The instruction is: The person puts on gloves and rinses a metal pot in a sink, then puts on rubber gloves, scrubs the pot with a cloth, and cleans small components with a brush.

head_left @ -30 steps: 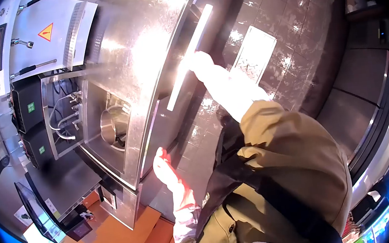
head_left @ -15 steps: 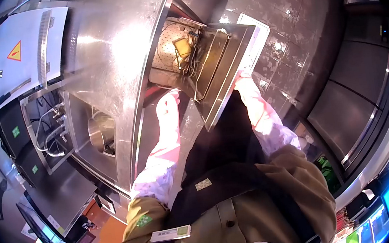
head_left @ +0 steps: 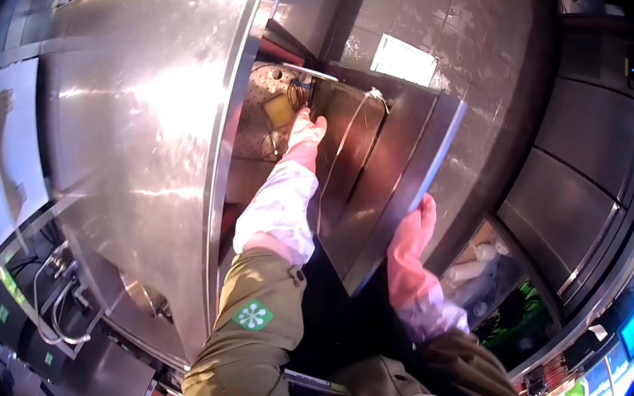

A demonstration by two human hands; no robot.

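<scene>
An open metal door panel [head_left: 376, 168] stands out from the counter's front. Behind it lies a compartment with a perforated metal surface [head_left: 249, 119], a yellow object [head_left: 278, 112] and thin dark cords [head_left: 300, 92]. My left hand [head_left: 307, 130] reaches into this opening, just below the yellow object, thumb and fingers apart and nothing visible in them. At the panel's outer edge, my right hand [head_left: 412, 232] has its fingers closed on the rim. Its fingertips are partly hidden by the edge.
A steel counter [head_left: 131, 141] runs along the left, with hoses [head_left: 52, 306] and a metal pot [head_left: 140, 296] below. White paper-like panel [head_left: 404, 60] lies on the tiled floor. Dark cabinets [head_left: 559, 194] line the right, beside an open compartment with white bundles [head_left: 477, 260].
The panel went from closed to open, then swung further out. My left hand moved up into the opening. My right hand moved from the panel's front handle to its outer edge.
</scene>
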